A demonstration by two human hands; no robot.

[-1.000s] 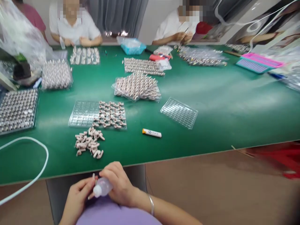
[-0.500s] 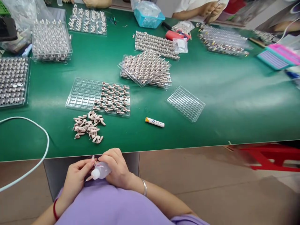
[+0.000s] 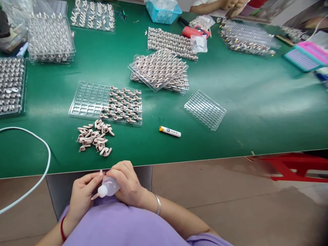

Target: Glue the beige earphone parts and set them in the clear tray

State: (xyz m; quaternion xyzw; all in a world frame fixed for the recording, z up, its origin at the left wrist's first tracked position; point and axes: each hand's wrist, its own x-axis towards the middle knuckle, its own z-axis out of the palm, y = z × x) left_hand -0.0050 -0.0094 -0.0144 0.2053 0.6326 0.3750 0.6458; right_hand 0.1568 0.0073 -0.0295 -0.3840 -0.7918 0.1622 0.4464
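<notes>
Close to my lap, just below the table edge, my right hand is wrapped round a small translucent squeeze bottle with a white cap, tilted toward the left. My left hand pinches a small beige earbud shell; its stem tip shows above the fingers and the rest is hidden. The two hands nearly touch. Ahead of them on the green table lies a loose pile of beige earbud shells. Behind the pile sits a clear tray, its right part filled with shells in rows.
A white lighter and a clear tray lie to the right. Stacked filled trays stand farther back, with more trays at left. A pale cable curves along the left edge. Across the table are a co-worker's hands.
The camera view has shifted slightly, so the table's things sit a little higher in the picture. Both hands keep nearly the same pose, with bottle and earbud shell still held.
</notes>
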